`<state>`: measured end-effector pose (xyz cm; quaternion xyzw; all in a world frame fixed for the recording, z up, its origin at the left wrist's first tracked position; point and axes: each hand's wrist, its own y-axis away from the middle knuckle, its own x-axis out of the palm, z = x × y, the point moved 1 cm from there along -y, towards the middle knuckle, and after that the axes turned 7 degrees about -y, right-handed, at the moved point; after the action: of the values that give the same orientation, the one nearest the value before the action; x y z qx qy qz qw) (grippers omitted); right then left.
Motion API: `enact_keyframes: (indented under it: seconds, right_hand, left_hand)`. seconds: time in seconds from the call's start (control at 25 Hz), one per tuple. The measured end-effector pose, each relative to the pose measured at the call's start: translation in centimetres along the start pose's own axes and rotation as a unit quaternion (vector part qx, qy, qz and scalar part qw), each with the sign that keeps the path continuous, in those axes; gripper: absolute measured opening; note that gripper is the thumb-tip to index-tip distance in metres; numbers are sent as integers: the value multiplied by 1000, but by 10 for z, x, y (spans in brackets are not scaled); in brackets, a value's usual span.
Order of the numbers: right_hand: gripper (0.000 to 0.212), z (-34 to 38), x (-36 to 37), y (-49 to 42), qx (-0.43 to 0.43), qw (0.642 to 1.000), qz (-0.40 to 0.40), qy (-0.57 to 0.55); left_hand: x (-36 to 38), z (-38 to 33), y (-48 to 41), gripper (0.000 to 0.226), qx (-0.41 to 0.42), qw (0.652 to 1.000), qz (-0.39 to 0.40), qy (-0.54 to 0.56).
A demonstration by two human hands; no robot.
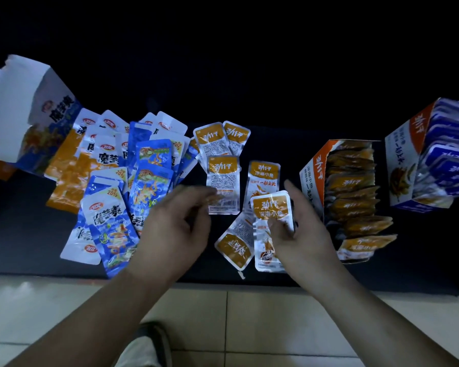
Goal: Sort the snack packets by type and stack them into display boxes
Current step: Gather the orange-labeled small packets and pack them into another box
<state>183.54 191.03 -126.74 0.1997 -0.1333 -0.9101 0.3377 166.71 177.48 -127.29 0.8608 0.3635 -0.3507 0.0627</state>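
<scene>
On the left grip [175, 221], blurred fingertips [206, 196] cover the lower corner of an orange packet [223, 176]; whether they pinch it cannot be told. The right grip [300, 231] hides one side of the stack of orange packets [270, 207], so its count is unclear. The white-and-blue box [24, 115] is cut by the left edge, the blue display box [400, 160] by the right. The far part of the table [276, 144] is lost in darkness.

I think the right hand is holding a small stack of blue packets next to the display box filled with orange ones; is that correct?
Not quite: the head view shows the stack of packets in the right hand is orange, not blue. It is next to the display box filled with orange ones.
</scene>
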Motion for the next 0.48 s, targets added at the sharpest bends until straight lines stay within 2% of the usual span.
enact_keyframes:
  seconds: [0.08, 0.16, 0.36, 0.44, 0.48]
  right_hand:
    - [69, -1, -2, -2, -11, 1000, -12, -16]
    - [68, 1, -4, -5, -14, 999, -21, -37]
    - [65, 5, -9, -12, -14, 998, 3, -66]
    - [62, 9, -6, -10, -8, 996, 31, -86]
    - [59, 11, -2, -8, -5, 995, 35, -96]
  left_hand:
    - [-10, -15, -5, 42, -114, 983, 8, 147]
    - [-13, -22, -9, 50, -177, 955, 41, 235]
    - [-6, -22, -10, 48, -216, 911, 125, 328]
    - [1, -20, -7, 53, -212, 914, 153, 312]
    - [6, -17, -6, 54, -212, 920, 143, 298]
